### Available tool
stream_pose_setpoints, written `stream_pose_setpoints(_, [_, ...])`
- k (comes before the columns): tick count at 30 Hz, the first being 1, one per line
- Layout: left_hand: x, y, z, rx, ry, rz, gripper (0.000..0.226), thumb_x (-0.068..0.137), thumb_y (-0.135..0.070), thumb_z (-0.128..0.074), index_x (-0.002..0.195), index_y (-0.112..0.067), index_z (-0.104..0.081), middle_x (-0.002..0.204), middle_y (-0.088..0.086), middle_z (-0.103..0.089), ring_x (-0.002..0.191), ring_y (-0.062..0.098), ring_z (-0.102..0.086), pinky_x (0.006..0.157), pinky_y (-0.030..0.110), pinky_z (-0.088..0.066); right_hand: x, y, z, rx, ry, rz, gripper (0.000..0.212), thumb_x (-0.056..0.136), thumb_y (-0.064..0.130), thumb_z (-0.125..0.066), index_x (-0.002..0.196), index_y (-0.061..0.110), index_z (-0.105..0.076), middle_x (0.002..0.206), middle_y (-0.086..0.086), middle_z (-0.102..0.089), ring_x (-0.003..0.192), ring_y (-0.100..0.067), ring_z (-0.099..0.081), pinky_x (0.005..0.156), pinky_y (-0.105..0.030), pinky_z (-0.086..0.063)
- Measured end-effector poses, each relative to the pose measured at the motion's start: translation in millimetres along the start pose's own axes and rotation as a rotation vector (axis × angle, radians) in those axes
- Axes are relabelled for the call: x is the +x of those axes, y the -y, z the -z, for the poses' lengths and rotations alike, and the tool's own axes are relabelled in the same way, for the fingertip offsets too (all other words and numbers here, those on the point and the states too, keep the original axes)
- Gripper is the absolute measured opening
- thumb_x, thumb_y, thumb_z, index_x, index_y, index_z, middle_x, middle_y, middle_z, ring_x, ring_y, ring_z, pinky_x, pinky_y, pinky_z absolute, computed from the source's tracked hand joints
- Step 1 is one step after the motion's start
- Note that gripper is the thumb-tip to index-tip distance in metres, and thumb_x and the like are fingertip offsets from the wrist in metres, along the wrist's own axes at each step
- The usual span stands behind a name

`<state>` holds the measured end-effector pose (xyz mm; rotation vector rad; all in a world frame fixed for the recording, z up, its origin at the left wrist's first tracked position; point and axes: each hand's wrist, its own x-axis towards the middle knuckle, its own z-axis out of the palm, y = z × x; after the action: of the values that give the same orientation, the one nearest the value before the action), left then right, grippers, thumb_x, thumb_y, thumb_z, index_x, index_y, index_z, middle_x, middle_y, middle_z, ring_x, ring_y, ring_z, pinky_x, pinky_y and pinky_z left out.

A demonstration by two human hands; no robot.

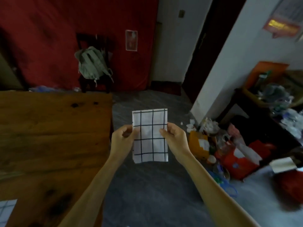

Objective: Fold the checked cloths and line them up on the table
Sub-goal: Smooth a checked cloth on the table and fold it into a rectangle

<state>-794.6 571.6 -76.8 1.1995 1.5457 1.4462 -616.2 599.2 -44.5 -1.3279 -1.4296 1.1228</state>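
A white cloth with a black check pattern, folded into a narrow rectangle, hangs in the air over the grey floor, to the right of the wooden table. My left hand pinches its left edge and my right hand pinches its right edge, both at about mid-height. Another checked cloth lies flat on the table at the bottom left corner of the view, partly cut off by the frame.
A heap of bags, papers and rubbish lies on the floor to the right, beside a cluttered dark side table. A chair with a grey-green backpack stands against the red wall behind the table.
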Motion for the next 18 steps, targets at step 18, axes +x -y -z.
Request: stream_pose_setpoints(18, [271.6,46.1,-29.8,0.268,-0.242,-0.034,0.017,0.091,-0.030,-0.062,0.082,-0.015,-0.065,0.076,0.003,-0.066,0.069,0.009,-0.061,0.063,0.022,-0.050,323.7,-33.3,-72.7,0.214,0.249,-0.063,0.019,0.092,0.014,-0.063,0.110,0.019,-0.067,0.097,0.003,-0.074,0.090,-0.011,-0.071,0.080,-0.033,-0.058])
